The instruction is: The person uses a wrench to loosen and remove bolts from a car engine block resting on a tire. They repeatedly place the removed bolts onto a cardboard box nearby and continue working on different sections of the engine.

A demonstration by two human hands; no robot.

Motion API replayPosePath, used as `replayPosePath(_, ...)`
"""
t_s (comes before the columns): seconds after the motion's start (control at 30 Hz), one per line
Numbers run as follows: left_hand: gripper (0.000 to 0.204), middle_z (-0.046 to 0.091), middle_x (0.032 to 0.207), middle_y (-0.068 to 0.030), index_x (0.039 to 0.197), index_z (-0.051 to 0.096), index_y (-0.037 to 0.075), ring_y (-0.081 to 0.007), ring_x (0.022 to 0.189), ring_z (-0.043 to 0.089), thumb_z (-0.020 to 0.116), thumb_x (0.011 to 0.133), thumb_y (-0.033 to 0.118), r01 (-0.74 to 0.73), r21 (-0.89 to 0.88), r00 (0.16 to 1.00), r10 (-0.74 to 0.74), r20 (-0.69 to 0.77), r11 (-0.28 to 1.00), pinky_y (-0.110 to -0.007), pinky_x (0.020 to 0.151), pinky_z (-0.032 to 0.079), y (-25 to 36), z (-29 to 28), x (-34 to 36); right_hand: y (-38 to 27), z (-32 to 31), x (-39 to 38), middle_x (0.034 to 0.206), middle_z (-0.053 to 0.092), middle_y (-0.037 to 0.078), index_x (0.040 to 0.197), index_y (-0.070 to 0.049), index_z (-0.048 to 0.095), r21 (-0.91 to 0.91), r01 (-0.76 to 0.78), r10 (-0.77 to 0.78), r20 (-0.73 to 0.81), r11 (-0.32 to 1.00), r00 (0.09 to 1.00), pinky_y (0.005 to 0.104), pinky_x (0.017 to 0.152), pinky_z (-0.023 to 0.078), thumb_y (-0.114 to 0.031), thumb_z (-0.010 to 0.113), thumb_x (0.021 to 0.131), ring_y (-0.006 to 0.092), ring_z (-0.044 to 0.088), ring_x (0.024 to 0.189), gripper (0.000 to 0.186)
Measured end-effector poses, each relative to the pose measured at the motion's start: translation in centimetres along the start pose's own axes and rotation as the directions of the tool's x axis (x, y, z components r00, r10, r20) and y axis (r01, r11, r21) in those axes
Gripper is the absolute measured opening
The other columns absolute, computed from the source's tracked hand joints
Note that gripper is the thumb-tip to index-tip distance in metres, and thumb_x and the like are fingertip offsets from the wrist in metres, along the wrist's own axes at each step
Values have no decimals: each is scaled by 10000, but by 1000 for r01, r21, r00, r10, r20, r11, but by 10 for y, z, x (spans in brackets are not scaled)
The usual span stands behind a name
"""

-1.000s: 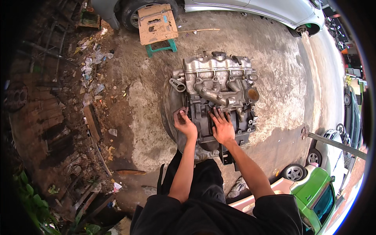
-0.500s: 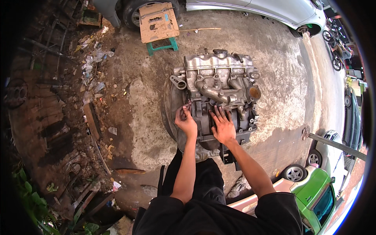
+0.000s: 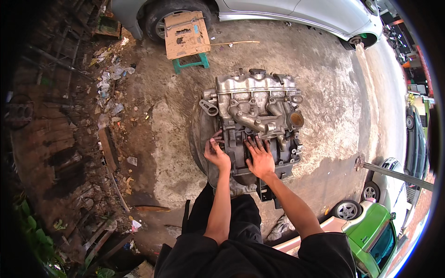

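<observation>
A grey metal car engine [image 3: 259, 109] stands in front of me, its silvery ribbed cover [image 3: 255, 84] on the far side and a curved manifold [image 3: 257, 121] facing me. My left hand [image 3: 217, 154] is at the left edge of the dark engine block [image 3: 237, 160], its fingers curled in and smudged black. What those fingers hold, if anything, is too small to make out. On the block below the manifold lies my right hand [image 3: 260, 160], palm down with fingers spread and tips blackened. A small metal arm with a round eye [image 3: 209, 107] sticks out at the engine's left.
The engine rests on a tyre [image 3: 198, 150] on stained concrete. Beyond it is a green stool [image 3: 191, 63] topped with cardboard [image 3: 187, 37], beside a silver car [image 3: 296, 14]. Litter [image 3: 109, 83] lies along the left, and a green vehicle [image 3: 373, 224] is at the lower right.
My view has shifted, so the engine and stool sit slightly lower in the picture. The left fingers have shifted a little at the block's edge; the right hand stays spread on the block.
</observation>
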State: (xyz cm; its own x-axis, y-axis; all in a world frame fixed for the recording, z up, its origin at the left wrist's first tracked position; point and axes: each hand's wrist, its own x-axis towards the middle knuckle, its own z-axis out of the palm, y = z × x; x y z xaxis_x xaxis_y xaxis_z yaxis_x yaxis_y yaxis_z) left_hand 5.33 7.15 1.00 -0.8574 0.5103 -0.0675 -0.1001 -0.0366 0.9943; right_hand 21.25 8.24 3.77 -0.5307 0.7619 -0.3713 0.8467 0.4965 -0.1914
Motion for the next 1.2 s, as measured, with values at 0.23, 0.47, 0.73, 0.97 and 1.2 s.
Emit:
replayPosePath(0.23,483,454,568,-36,671,473,-50,-99,518,404,494,1049,250,100,-236,994,-108,-20,967,-410,731,579,-1,4,-1,2,1,-1,1603,299,34,1550,-163,273,17,14,-13,-12,1000,1000,503,1220,154,-317,571,899,248,231,1492,732)
replayPosePath(0.47,483,438,584,-4,682,474,-48,-91,542,387,507,1050,264,68,-139,996,-75,-45,988,-329,650,507,-5,2,-1,1,0,-1,1589,323,36,1548,-164,271,-1,12,-12,-25,1000,1000,493,1221,163,-319,575,899,240,286,1468,734)
replayPosePath(0.73,404,641,917,-111,938,603,-102,-163,814,572,504,1050,274,1,-78,996,-8,-89,997,-311,785,487,1,5,1,-1,-3,0,1612,279,31,1554,-164,263,28,5,-5,5,1000,1000,496,1223,145,-319,600,881,248,204,1503,769)
replayPosePath(0.97,400,655,1036,-151,1068,615,-109,-205,948,609,501,1050,273,-15,-148,995,0,-97,989,-334,879,493,-7,5,4,-1,-3,0,1611,282,31,1552,-165,270,46,5,-5,-1,999,1000,496,1222,148,-323,610,874,249,208,1502,775)
replayPosePath(1.2,447,617,1044,-124,1072,607,-62,-226,949,588,466,1052,362,60,2,995,-59,-76,998,-356,888,453,-2,11,15,2,1,2,1604,299,29,1543,-167,292,46,-2,3,-9,999,1000,500,1217,167,-327,618,864,252,223,1497,769)
